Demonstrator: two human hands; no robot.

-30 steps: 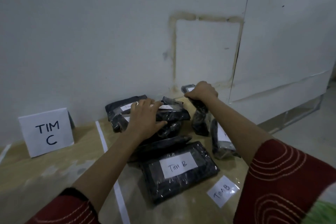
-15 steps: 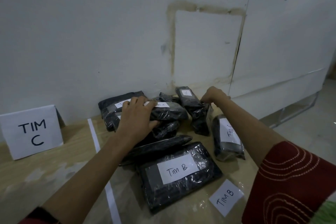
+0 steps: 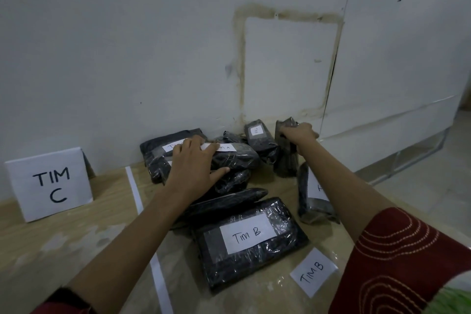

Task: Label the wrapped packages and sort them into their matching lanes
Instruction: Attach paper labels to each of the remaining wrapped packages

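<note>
Lays the left hand flat over the black film-wrapped package with a white label ending in A, fingers straight and spread, clasping nothing; seemingly steadies the heap so nothing slides. Clenches the fingers of the right hand round the top of the upright black wrapped package at one o'clock of the heap, close to the white wall; holds it on end, probably to lift it clear for sorting. Shows the large flat black package labelled Tim B at six o'clock, near the white paper slip marked TIMB at five, so apparently in its matching lane. Sets the white folded card marked TIM C at nine o'clock, beyond the white tape strip dividing the pale wooden counter into lanes.
</note>
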